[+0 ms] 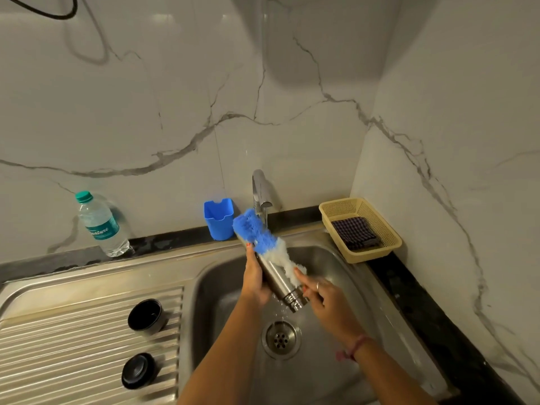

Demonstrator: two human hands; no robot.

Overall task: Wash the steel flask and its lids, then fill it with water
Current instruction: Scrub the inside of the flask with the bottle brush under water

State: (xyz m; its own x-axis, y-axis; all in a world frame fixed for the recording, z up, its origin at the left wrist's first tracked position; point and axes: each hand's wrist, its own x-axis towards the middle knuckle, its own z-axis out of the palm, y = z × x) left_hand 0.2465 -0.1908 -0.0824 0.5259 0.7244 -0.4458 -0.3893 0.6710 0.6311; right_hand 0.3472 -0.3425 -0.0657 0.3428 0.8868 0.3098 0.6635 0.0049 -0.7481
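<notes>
Flask [279, 280] body, bare steel and wet, is held slanted over the sink [222, 276], its threaded mouth pointing down toward five o'clock above the drain [281, 339], with drops falling from it. Left hand [254, 280] wraps the barrel from the nine o'clock side; right hand [320, 293] curls its fingers at the neck, beside a blue-and-white brush [263, 241] lying along the upper side of the flask toward eleven o'clock, though whether those fingers also pinch the brush I cannot tell. Wet metal like this will likely be slick and rigid, not fragile, and light while unfilled; the safest hold looks like a full wrap around the middle of the barrel, away from the threads. At eight o'clock, two dark lids [146, 317] sit on the ribbed drainboard [73, 331]. Tap [261, 194] stands at twelve o'clock, a blue cup [219, 219] beside it, a plastic bottle [100, 225] at ten o'clock, a basket [377, 214] holding a checked cloth [355, 232] at two o'clock.
</notes>
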